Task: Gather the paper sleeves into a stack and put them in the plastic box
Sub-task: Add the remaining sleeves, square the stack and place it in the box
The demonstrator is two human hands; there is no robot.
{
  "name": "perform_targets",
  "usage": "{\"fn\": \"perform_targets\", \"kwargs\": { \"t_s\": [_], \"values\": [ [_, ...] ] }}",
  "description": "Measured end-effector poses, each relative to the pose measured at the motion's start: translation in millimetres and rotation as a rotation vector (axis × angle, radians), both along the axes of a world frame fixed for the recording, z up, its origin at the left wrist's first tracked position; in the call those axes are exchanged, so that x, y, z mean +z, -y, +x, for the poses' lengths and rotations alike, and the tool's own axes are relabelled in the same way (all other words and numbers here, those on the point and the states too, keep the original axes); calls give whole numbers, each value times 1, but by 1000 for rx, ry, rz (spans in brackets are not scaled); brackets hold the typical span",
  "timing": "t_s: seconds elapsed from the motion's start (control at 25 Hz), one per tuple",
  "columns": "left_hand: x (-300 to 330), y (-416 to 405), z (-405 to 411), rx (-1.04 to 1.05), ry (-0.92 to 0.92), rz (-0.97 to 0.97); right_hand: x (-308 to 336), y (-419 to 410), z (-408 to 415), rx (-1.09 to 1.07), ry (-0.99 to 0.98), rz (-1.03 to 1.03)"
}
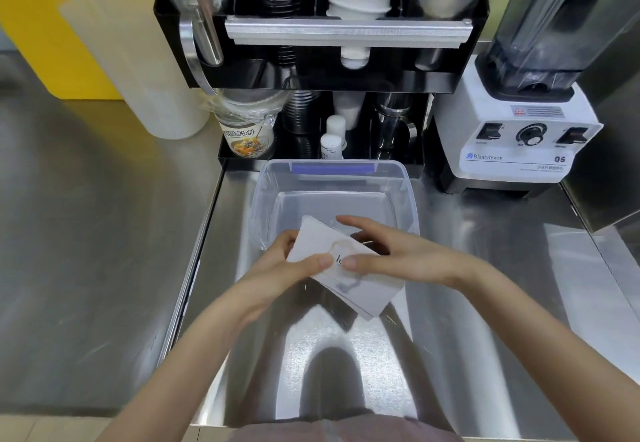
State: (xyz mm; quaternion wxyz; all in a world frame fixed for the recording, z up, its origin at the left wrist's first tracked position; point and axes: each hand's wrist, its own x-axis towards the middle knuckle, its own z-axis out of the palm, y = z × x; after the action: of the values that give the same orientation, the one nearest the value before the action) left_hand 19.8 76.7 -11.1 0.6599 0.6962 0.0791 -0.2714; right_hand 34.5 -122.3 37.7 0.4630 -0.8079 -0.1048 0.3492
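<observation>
A stack of white paper sleeves with a faint printed mark is held tilted above the steel counter, its far corner over the near rim of the plastic box. My left hand grips the stack's left edge, thumb on top. My right hand holds it from the right, thumb pressed on the top sleeve and fingers reaching over the far side. The clear plastic box with a blue strip on its far wall stands just beyond my hands, and nothing shows inside it.
A black rack with cups, bottles and steel tools stands behind the box. A white blender sits at the right. A translucent jug and a yellow bin are at the left. A seam splits the steel counter.
</observation>
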Motion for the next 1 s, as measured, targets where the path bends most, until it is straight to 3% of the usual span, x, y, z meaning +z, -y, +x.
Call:
{"fn": "perform_targets", "kwargs": {
  "t_s": [0.08, 0.16, 0.32, 0.56, 1.0],
  "values": [
    [10, 4, 4, 13, 5, 14, 0, -7, -1, -15, 26, 14],
    [19, 10, 9, 79, 18, -32, -2, -11, -4, -147, -13, 170],
    [29, 35, 17, 383, 27, -281, -12, -25, -7, -427, -102, 439],
    [30, 62, 12, 547, 31, -290, -12, -48, -12, -515, 9, 413],
    [34, 22, 55, 333, 87, -100, -10, -63, 23, -550, 11, 349]
  ]
}}
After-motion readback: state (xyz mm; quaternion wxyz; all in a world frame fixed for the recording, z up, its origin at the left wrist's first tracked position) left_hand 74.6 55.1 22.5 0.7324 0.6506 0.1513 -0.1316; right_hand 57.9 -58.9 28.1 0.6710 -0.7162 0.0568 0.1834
